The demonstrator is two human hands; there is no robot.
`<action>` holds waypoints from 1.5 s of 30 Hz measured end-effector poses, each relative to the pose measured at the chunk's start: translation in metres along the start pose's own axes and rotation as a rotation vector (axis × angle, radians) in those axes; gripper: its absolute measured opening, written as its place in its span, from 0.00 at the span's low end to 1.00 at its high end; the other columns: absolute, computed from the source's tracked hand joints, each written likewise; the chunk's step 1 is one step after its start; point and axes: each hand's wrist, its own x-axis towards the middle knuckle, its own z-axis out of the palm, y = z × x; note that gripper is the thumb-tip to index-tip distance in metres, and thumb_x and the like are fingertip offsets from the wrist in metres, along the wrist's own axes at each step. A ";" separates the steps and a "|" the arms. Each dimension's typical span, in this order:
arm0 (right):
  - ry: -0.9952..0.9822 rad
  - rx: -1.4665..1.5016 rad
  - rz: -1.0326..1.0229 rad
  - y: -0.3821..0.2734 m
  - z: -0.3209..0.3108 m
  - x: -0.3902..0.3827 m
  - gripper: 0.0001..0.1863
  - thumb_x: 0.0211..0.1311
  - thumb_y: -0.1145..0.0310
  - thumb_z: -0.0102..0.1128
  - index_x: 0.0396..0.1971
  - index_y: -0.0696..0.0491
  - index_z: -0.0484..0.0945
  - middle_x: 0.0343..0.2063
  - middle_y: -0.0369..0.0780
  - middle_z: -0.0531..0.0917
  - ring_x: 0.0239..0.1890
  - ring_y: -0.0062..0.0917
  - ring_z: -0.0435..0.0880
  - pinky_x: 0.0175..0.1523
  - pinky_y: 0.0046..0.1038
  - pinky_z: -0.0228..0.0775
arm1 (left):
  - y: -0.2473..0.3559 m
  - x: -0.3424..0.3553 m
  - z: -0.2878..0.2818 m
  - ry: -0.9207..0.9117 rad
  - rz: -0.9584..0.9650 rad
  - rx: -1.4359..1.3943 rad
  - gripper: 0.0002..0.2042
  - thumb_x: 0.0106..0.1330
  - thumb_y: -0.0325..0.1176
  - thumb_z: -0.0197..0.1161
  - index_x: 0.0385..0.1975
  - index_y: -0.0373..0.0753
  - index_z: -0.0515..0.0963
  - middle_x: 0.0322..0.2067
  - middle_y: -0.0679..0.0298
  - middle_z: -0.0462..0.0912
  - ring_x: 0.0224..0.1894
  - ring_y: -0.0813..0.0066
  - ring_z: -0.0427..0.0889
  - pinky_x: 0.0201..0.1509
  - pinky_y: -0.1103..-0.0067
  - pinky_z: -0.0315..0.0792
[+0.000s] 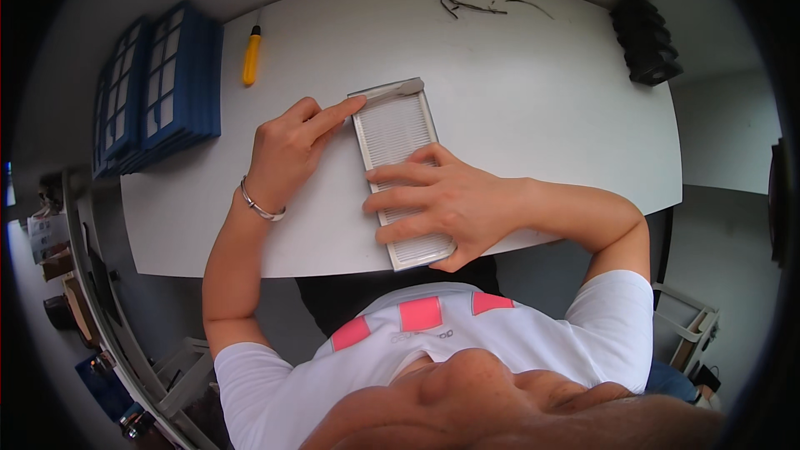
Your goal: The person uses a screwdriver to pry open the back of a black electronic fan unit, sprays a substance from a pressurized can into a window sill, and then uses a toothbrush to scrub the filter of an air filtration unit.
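Observation:
A long filter panel (382, 137) with white pleats in a pale frame lies slightly slanted on the white table (533, 92) in front of me. A grey strip (410, 88) runs along its far short edge, and its right end looks loose. My left hand (290, 137) is closed at the far left corner, index fingertip on the strip's left end and the other fingers curled; the thumb is mostly hidden. My right hand (446, 200) spans the near half of the panel, fingers over the left edge and thumb by the near right corner, gripping it across.
Blue-framed filters (162, 75) stand stacked at the table's left edge, beside a yellow-handled tool (251, 57). Thin black strips (454, 0) lie scattered at the far edge. A stack of black parts (646, 37) stands at the far right corner. A shelf rack (100, 300) is at the left.

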 end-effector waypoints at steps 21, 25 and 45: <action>-0.028 -0.015 0.032 -0.002 0.003 0.000 0.28 0.44 0.52 0.73 0.49 0.39 0.77 0.61 0.38 0.70 0.71 0.39 0.59 0.64 0.55 0.52 | -0.015 -0.009 -0.061 -0.236 -0.160 -0.033 0.20 0.62 0.23 0.64 0.52 0.52 0.84 0.25 0.63 0.79 0.24 0.74 0.75 0.28 0.77 0.70; -0.036 -0.002 0.015 -0.001 0.003 0.002 0.28 0.43 0.52 0.73 0.48 0.39 0.77 0.61 0.38 0.70 0.71 0.39 0.60 0.64 0.54 0.52 | -0.013 -0.012 -0.057 -0.223 -0.149 0.007 0.19 0.62 0.24 0.64 0.52 0.52 0.84 0.24 0.64 0.78 0.24 0.75 0.74 0.28 0.77 0.69; -0.006 -0.030 0.034 0.001 0.000 0.004 0.26 0.41 0.55 0.72 0.46 0.39 0.78 0.59 0.37 0.73 0.68 0.41 0.64 0.63 0.52 0.53 | -0.015 -0.009 -0.044 -0.138 -0.090 -0.022 0.19 0.61 0.22 0.63 0.51 0.48 0.84 0.23 0.63 0.78 0.24 0.72 0.72 0.29 0.77 0.68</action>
